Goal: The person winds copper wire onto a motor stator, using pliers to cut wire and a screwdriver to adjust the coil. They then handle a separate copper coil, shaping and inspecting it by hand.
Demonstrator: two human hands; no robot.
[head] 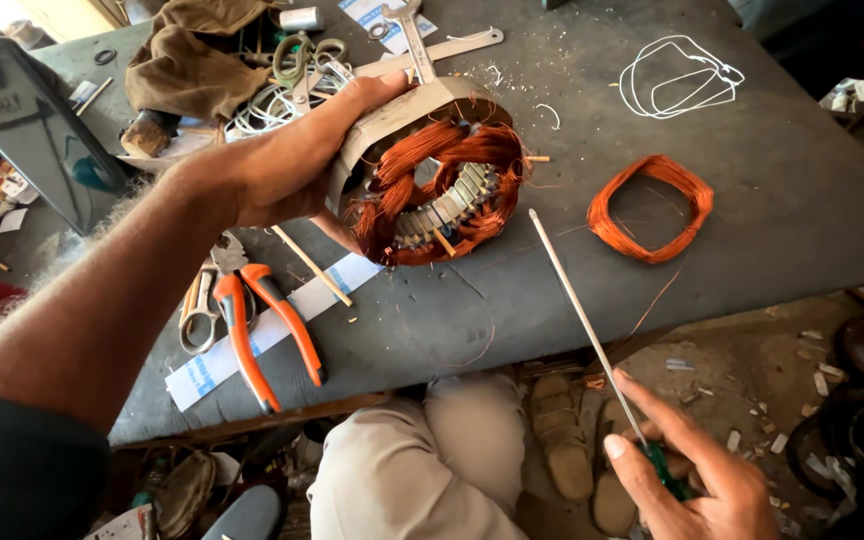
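Head view, looking down over a dark grey workbench [772,190] that fills most of the frame, with the person's knee in light trousers [422,470] below its near edge and sandals [562,440] on the littered floor. On the bench's far left lies a crumpled brown cloth [187,60], beside a tilted dark panel [27,125] at the left edge. The motor stator [432,175], a grey-jacketed ring with copper windings bulging from its slotted core, is tipped on its side above the bench's middle; the left hand [282,165] is clamped on its outer shell, thumb along the top and fingers wrapped underneath. To its right, well apart, a loose coil of copper wire [652,208] lies flat on the bench, and a loop of white wire [680,78] lies farther back. The right hand [697,475], low in the frame off the bench edge, is closed around the green handle of a long screwdriver [582,310], whose thin shaft slants up and left, its tip near the stator's windings without visibly touching them. Near the bench's front left lie orange-handled pliers [257,320] across a white paper strip [272,325], with scissors [197,310] just beside them. A wrench [414,40] lies at the back.
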